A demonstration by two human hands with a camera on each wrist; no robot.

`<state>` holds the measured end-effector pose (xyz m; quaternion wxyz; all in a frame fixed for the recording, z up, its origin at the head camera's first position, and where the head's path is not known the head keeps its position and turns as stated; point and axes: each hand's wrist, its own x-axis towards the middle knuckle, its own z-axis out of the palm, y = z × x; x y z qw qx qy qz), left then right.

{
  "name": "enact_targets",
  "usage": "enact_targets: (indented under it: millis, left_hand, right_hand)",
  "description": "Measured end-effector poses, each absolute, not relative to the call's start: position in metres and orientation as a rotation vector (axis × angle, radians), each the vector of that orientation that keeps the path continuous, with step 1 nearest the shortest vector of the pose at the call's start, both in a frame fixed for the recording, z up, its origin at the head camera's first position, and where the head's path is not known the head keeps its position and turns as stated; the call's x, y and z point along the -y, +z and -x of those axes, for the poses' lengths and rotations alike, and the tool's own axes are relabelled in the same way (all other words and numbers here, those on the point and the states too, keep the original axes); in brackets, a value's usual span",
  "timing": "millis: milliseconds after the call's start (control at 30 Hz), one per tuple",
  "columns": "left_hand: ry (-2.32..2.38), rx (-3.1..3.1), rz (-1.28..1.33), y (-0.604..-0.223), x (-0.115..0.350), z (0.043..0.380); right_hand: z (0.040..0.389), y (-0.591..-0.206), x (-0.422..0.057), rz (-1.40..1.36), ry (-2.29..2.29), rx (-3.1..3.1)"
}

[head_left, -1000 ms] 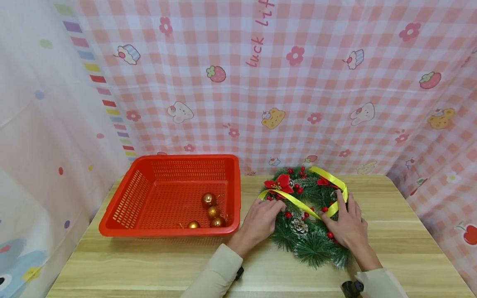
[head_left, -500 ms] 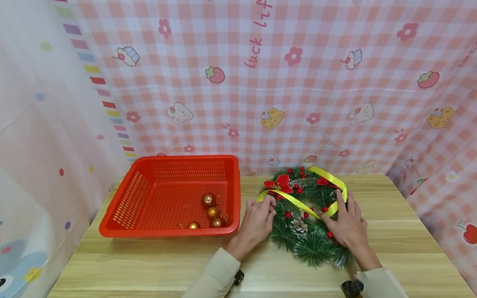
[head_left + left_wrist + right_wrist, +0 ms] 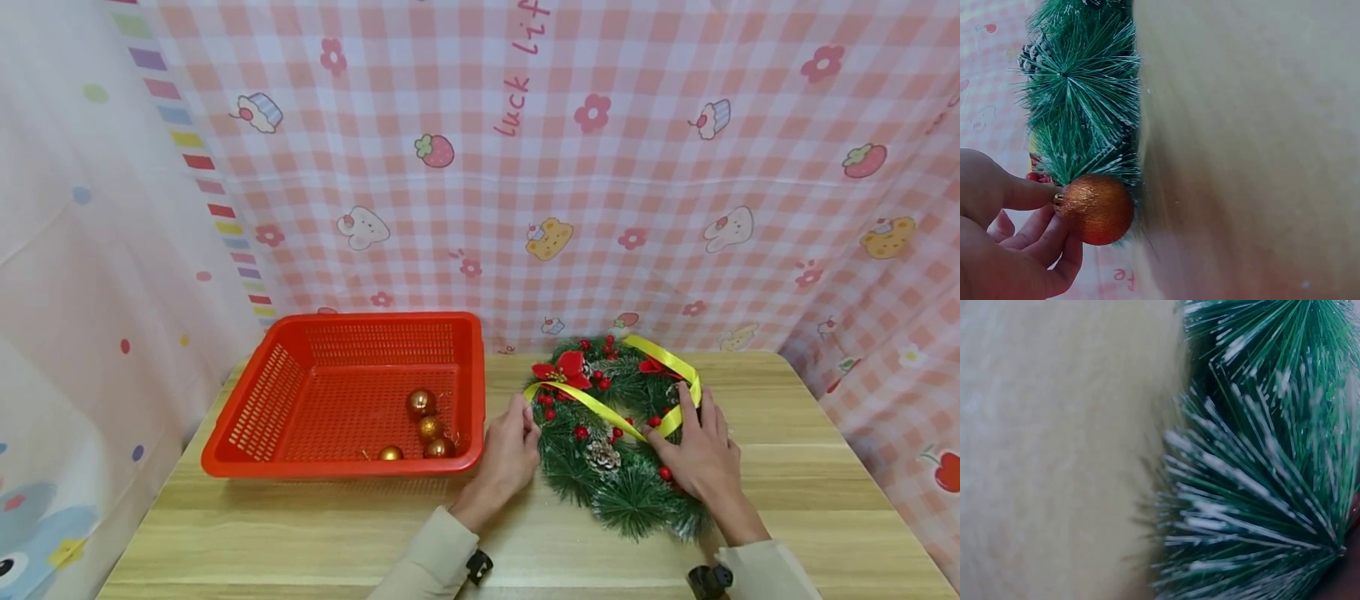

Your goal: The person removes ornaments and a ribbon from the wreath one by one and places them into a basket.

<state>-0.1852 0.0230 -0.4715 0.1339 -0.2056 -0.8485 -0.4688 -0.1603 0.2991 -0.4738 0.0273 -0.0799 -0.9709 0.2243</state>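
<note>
A green Christmas wreath [image 3: 633, 500] with red berries, pine cones and red flowers lies on the table, a yellow ribbon [image 3: 600, 408] looped over it. At its left edge my left hand [image 3: 504, 454] pinches a copper-orange Christmas ball [image 3: 1097, 209] by its cap, between thumb and fingertips. The ball touches or nearly touches the needles in the left wrist view; in the head view it is hidden behind the hand. My right hand [image 3: 701, 454] holds the wreath's right side, thumb toward the inner hole, index finger by the ribbon. Needles fill much of the right wrist view.
A red plastic basket [image 3: 341, 467] stands to the left, with several gold and copper balls [image 3: 422, 403] in its right part. A checked curtain [image 3: 480, 183] hangs behind the wooden table [image 3: 315, 533].
My left hand has drawn back leftward from over the wreath to its left edge, baring red berries there. The right hand, wreath and basket stay in place.
</note>
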Motion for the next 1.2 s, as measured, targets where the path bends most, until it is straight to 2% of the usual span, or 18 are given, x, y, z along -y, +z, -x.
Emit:
enact_targets:
  millis: [367,900,1200]
  left_hand:
    - [-1.479,2.469,0.55,-0.465,-0.022,0.18]
    - [-1.677,2.403,0.553,-0.429,-0.023,0.162]
    - [-1.719,2.313,0.658,-0.407,-0.014,0.157]
  right_hand:
    - [0.16,-0.473,-0.298,0.239,0.697,2.996]
    - [0.16,-0.474,-0.299,0.235,0.702,3.01]
    - [0.162,-0.474,-0.302,0.227,0.69,3.016]
